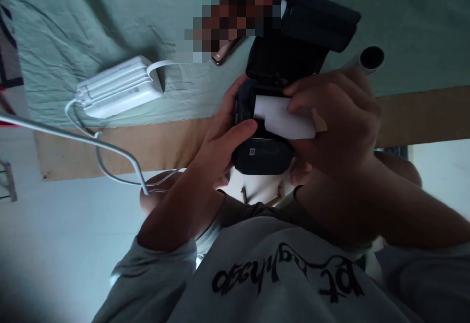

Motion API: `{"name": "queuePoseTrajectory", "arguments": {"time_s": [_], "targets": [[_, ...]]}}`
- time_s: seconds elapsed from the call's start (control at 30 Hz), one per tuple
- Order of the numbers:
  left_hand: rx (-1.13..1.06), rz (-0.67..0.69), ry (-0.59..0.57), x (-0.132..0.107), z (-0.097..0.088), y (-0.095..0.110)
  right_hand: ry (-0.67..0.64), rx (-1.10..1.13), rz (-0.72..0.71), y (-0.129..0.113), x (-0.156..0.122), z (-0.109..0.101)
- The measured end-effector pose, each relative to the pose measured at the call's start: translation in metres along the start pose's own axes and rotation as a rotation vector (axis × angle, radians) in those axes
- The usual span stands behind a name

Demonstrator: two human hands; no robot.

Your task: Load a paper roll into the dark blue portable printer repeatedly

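Observation:
A black device (266, 159) with a rounded front and a small white mark, which looks like a small receipt printer, is held over the table's near edge. Its black lid (321, 17) stands flipped back on the far side. My left hand (229, 134) is closed around the device's left side, thumb over the front rim. A piece of white paper (284, 117), perhaps part of a roll, lies over the device's open compartment. My right hand (341, 112) pinches this paper from the right, with a small tan bit beside it. Most of the compartment is hidden.
A white power adapter (121, 88) lies on the green cloth (411, 29) at left. Its white cable (84, 134) loops past the wooden table edge (121, 147). A phone-like object (229, 51) is partly covered by blurred blocks. A white tube (354, 62) sits at right.

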State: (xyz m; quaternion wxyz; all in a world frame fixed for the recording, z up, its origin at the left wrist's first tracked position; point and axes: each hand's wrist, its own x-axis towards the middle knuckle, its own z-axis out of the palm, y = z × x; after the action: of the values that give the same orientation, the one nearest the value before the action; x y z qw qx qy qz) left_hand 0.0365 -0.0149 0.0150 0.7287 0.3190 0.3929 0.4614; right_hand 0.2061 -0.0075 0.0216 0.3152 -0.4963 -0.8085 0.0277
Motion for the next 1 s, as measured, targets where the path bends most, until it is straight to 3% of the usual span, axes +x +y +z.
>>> {"name": "queuePoseTrajectory", "arguments": {"time_s": [0.13, 0.3, 0.5, 0.63, 0.8, 1.0], "targets": [[-0.002, 0.030, 0.001, 0.0014, 0.0018, -0.0013, 0.007, -0.036, 0.002, 0.0035, -0.0018, -0.0005], [-0.040, -0.026, -0.016, 0.0000, 0.0032, -0.0005, 0.028, 0.010, 0.058, 0.0061, -0.0059, -0.0021], [-0.034, 0.025, -0.007, -0.0005, 0.0022, -0.0008, -0.024, 0.043, 0.055, 0.0074, -0.0059, 0.0001], [-0.034, 0.035, -0.029, -0.0001, 0.0008, -0.0023, -0.035, 0.061, 0.003, 0.0073, -0.0051, -0.0009], [-0.070, 0.090, -0.029, 0.0022, -0.0003, -0.0055, 0.047, 0.115, -0.125, 0.0058, -0.0062, -0.0032], [0.036, 0.051, -0.080, -0.0035, -0.0049, -0.0030, -0.041, 0.169, -0.293, 0.0078, -0.0068, -0.0048]]}}
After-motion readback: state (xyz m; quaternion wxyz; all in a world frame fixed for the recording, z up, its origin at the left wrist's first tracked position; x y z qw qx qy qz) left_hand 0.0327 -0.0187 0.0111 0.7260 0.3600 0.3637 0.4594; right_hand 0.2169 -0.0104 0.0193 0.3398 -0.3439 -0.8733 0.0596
